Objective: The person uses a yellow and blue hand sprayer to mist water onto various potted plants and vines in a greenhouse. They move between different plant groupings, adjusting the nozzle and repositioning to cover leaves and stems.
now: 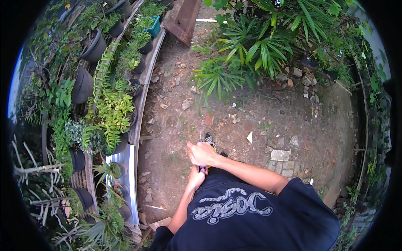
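Note:
Near the middle of the head view, a blue hand-held tool (201, 168) with a narrow tip runs through both my hands; its exact kind cannot be told. My right hand (202, 154) is closed around its upper part, the tip showing just beyond the fingers. Directly below, my left hand (197, 177) grips the lower part, close to my dark shirt. Something yellow shows beside my right hand, mostly hidden. A shoe (209, 139) on the soil shows just past my hands.
Potted plants (117, 106) line wooden shelving on the left. A fan-leaved palm (220, 80) and leaning rusty brown board (183, 23) stand ahead. Stones and broken tile (249, 137) litter the soil. Paving pieces (280, 155) lie at right, with a planted edge beyond.

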A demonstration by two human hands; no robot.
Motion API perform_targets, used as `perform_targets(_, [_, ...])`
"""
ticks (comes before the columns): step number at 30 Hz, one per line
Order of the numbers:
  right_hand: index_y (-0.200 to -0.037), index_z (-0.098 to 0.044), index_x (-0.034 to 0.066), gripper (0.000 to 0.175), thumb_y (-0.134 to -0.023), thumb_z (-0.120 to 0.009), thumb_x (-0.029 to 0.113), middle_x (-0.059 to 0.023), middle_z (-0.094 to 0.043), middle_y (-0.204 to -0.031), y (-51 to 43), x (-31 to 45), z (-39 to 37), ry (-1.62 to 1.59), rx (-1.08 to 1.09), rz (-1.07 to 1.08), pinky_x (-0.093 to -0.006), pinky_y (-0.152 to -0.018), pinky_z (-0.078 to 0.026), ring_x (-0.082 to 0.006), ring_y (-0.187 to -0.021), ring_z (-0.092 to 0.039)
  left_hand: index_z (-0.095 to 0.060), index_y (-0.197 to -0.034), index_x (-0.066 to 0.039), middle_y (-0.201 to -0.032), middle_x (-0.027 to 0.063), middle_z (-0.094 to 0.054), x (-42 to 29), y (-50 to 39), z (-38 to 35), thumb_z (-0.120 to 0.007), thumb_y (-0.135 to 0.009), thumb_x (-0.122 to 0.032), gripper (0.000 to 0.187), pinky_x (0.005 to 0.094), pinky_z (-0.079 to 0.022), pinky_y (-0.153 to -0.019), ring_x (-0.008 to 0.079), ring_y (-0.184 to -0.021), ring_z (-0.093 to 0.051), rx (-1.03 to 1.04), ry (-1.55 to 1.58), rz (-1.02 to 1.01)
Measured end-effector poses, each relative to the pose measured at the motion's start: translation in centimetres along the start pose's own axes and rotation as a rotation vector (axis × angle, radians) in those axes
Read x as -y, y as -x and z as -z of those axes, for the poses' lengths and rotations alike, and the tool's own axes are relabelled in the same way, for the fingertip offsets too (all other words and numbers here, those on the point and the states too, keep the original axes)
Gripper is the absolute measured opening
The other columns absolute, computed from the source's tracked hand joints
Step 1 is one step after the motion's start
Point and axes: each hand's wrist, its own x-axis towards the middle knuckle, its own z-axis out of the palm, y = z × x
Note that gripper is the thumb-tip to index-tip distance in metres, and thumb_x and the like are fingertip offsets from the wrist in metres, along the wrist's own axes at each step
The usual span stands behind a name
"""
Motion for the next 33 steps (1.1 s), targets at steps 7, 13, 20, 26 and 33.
perform_targets(7, [-0.098, -0.06, -0.003, 0.031, -0.072, -0.056, 0.014, -0.0257, -0.064, -0.068, 5.4, -0.7, -2.0, -0.064, -0.103, -0.174, -0.0535, -0.064, -0.052, -0.0435, -0.067, -0.066, -0.057, -0.091, 0.001, -0.077, 0.0043, -0.057, 3.0, 2.7, -1.1, -0.041, -0.088, 0.006, 0.017, 0.0301, -0.042, -0.07, 0.0155, -0.072, -0.052, 0.101, -0.16, 0.045])
perform_targets(13, [-0.097, -0.059, -0.0013, 0.029, -0.073, -0.057, 0.015, -0.0255, -0.063, -0.068, 8.1, -0.7, -1.9, -0.07, -0.054, -0.127, -0.0541, -0.064, -0.052, -0.0441, -0.068, -0.065, -0.057, -0.092, 0.001, -0.078, 0.0049, -0.059, 4.5, 4.9, -2.3, -0.043, -0.088, 0.005, 0.015, 0.0311, -0.043, -0.072, 0.017, -0.072, -0.054, 0.082, -0.185, -0.016])
perform_targets(20, [-0.092, -0.057, 0.0014, 0.023, -0.072, -0.056, 0.012, -0.0242, -0.063, -0.067, 9.5, -0.2, -1.4, -0.141, -0.141, -0.094, -0.0549, -0.063, -0.05, -0.0452, -0.066, -0.064, -0.056, -0.085, 0.0, -0.075, 0.0059, -0.059, 5.4, 5.5, -3.1, -0.046, -0.09, 0.002, 0.012, 0.0327, -0.044, -0.072, 0.0182, -0.072, -0.055, 0.064, -0.251, -0.194])
perform_targets(26, [-0.089, -0.054, 0.0042, 0.018, -0.072, -0.055, 0.011, -0.0204, -0.06, -0.063, 10.5, -1.7, 2.9, -0.221, -0.411, -0.067, -0.0537, -0.061, -0.048, -0.0429, -0.063, -0.062, -0.056, -0.081, 0.001, -0.074, 0.0065, -0.059, 1.5, 4.1, -6.1, -0.045, -0.093, -0.002, 0.017, 0.0323, -0.044, -0.072, 0.018, -0.073, -0.056, 0.161, -0.275, -0.383])
perform_targets(33, [-0.089, -0.051, 0.0058, 0.02, -0.07, -0.057, 0.008, -0.0167, -0.058, -0.062, 10.5, -1.4, 15.0, -0.201, -0.627, 0.019, -0.0503, -0.058, -0.046, -0.04, -0.06, -0.06, -0.058, -0.082, 0.004, -0.072, 0.0084, -0.061, -8.8, 0.9, -11.6, -0.047, -0.089, 0.002, 0.012, 0.0328, -0.046, -0.065, 0.0183, -0.068, -0.059, 0.264, -0.284, -0.587])
